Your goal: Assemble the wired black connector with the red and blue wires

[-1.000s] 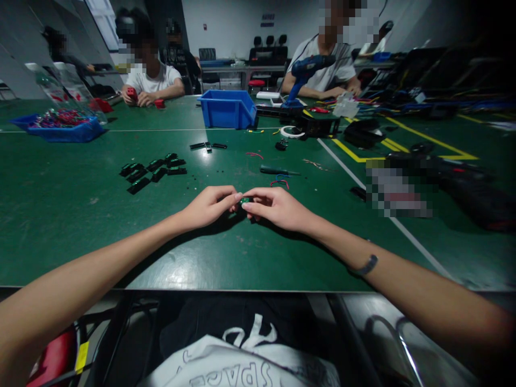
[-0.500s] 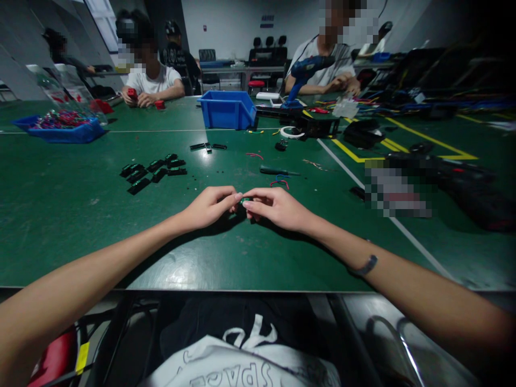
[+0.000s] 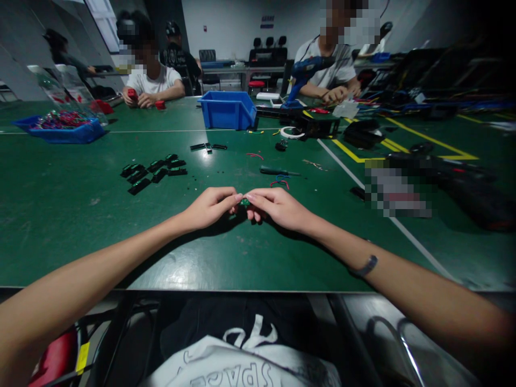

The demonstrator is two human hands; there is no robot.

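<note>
Between my fingertips sits a small green circuit board [image 3: 244,202], mostly covered by the fingers. My left hand [image 3: 213,207] pinches it from the left with thumb and fingers. From the other side my right hand [image 3: 278,207] grips it too, its thumb on top. Both hands are just above the green tabletop. Beyond my left hand lies a group of several small black parts with green boards [image 3: 153,171]. A dark-handled screwdriver [image 3: 276,171] lies beyond my right hand, with short red and blue wires [image 3: 280,183] close by.
A blue bin [image 3: 228,110] stands farther back, and a blue tray [image 3: 76,133] of coloured wires is at the left. A blue power drill [image 3: 302,75] stands near a co-worker. Black equipment [image 3: 463,188] lies at the right. Other people sit across the table.
My right thumb has shifted slightly up along the small board, and more of its green surface shows. My left hand has hardly moved.
</note>
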